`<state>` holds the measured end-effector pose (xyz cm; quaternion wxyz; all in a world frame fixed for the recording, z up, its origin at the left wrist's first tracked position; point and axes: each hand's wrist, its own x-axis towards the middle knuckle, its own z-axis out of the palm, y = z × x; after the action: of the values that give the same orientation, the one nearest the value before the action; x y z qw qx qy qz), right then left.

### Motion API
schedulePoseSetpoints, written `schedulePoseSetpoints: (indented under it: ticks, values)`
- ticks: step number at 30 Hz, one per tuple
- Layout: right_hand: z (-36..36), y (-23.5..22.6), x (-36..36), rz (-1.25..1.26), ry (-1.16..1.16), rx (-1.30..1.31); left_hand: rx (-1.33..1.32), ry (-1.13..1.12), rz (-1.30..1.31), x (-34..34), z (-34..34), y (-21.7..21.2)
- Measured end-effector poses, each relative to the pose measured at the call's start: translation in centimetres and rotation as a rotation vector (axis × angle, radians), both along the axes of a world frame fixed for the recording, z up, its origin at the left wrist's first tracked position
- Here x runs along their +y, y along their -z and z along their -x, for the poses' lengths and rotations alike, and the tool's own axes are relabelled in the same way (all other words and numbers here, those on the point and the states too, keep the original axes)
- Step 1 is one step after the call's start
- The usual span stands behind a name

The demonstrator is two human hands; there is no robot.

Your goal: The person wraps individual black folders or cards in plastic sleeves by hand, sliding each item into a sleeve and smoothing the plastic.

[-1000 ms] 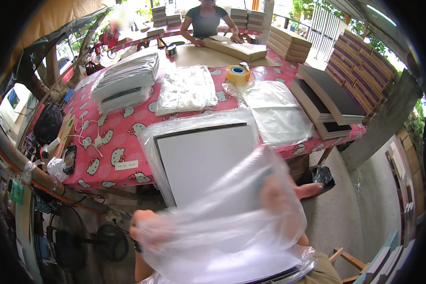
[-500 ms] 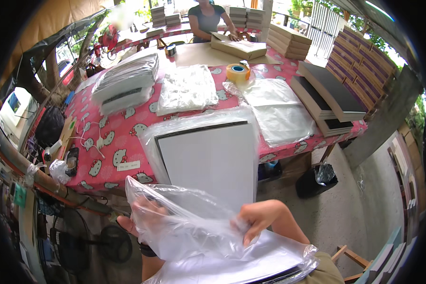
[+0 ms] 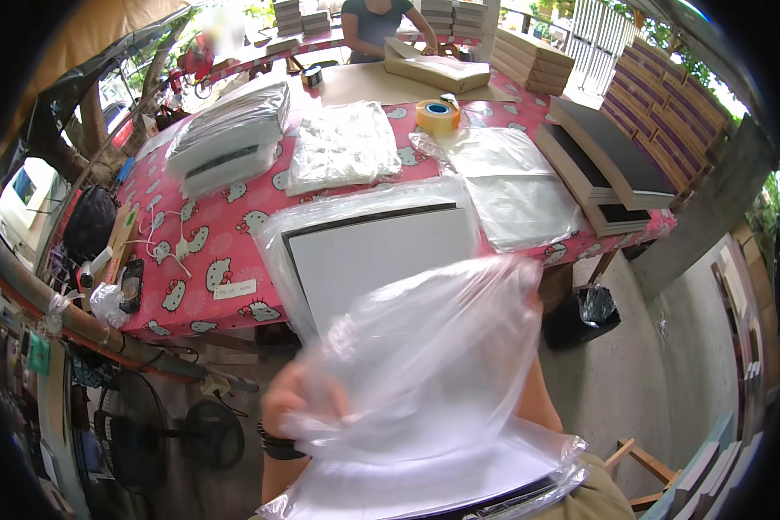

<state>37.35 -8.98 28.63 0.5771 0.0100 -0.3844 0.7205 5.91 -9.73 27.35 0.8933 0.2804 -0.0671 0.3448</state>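
the clear plastic bag (image 3: 425,364) is now lifted and spread wide between both hands, billowing up in front of the chest — half a second ago it hung lower and more crumpled, with the right hand plainly bare at its edge, and a second ago it was raised much as now. so the bag is being shaken open again, a sign the mouth is still being worked loose rather than already fitted over anything.

the left hand (image 3: 299,403) shows blurred through the film, fingers closed on the bag's lower left edge. the right hand (image 3: 529,303) is almost wholly hidden behind the plastic at the upper right corner; it seems to pinch that corner, but i cannot tell how its fingers lie.

below the bag, across the lap, lies a flat white board already in a bag (image 3: 425,485), its dark edge showing at the lower right. just ahead, a second bagged white board (image 3: 381,260) overhangs the near edge of the pink patterned table (image 3: 199,251).

room: the bag hangs in free air between lap and table edge, with open floor to the right by the black bin (image 3: 585,312). on the table, a stack of clear bags (image 3: 511,186) sits to the right, dark boards (image 3: 607,165) beyond it, a roll of yellow tape (image 3: 438,114) further back — all well apart from the hands.
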Motion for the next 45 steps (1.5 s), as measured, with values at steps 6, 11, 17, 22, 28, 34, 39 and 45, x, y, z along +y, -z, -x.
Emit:
schedulePoseSetpoints:
  ticks: [6,11,17,22,28,34,39,45]
  values:
    - [0.2,4.0,0.2,0.146,-0.599,0.27,-0.035,0.057,0.032,0.6,3.8,4.5]
    - [1.0,4.1,-0.2,-0.514,-0.611,-0.24,-0.256,-0.287,0.057,4.9,3.8,0.6]
    - [-4.2,-1.6,3.8,-0.111,0.807,-0.956,0.642,-0.905,-0.383,8.0,-0.1,-5.0]
    - [-2.4,-1.4,7.4,-0.158,1.245,-1.355,1.472,-1.468,-1.084,12.8,-2.3,-3.2]
    - [-2.0,-2.4,4.4,-0.538,1.578,-1.415,1.523,-1.608,-1.292,11.2,-1.7,-3.5]
    - [-3.2,-7.5,1.7,0.292,0.649,-0.819,1.087,-0.882,-0.588,9.1,1.8,-8.1]
    - [-4.2,-5.1,3.7,0.511,0.273,-0.599,0.946,-0.623,-0.089,9.7,2.5,-4.7]
    - [-5.7,2.5,1.5,0.532,0.192,-0.446,0.758,-0.45,0.198,7.4,2.7,0.4]
